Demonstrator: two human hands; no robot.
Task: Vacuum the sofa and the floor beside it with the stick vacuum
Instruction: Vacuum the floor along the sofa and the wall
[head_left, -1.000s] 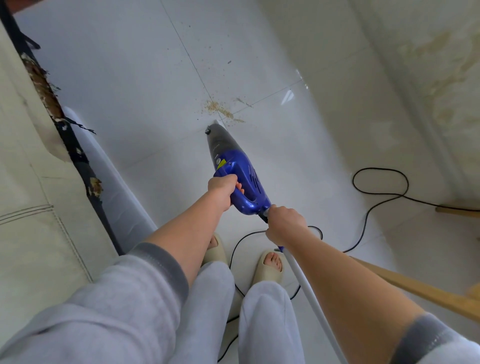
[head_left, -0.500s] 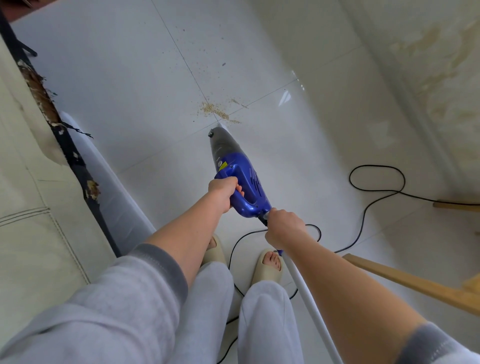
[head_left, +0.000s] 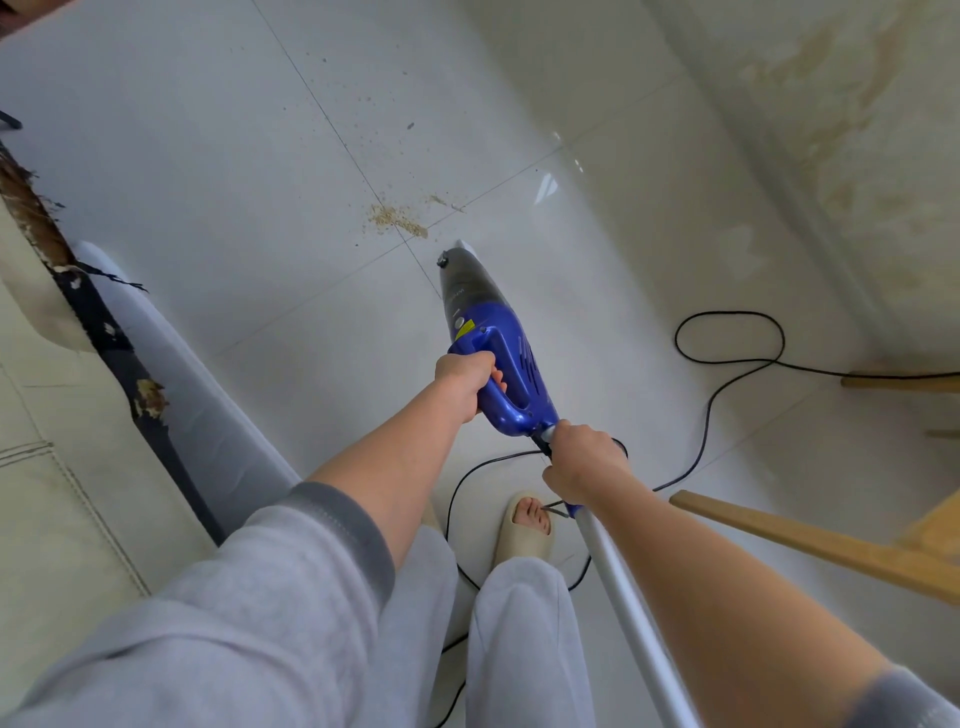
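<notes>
I hold a blue stick vacuum with a dark grey front end, pointing away from me over the white tiled floor. My left hand is closed around its blue loop handle. My right hand grips the joint where the silver tube meets the body. A small heap of tan crumbs lies on the tile just beyond the nozzle tip, with scattered specks further away. The cream sofa, its edge torn and dark, runs along the left.
The black power cord loops across the floor to the right and curls around my slippered foot. Wooden furniture legs jut in from the right. A stained wall borders the floor at the far right.
The vacuum and both hands have shifted slightly right and toward me relative to the crumb heap. My left foot has dropped out of sight behind my leg.
</notes>
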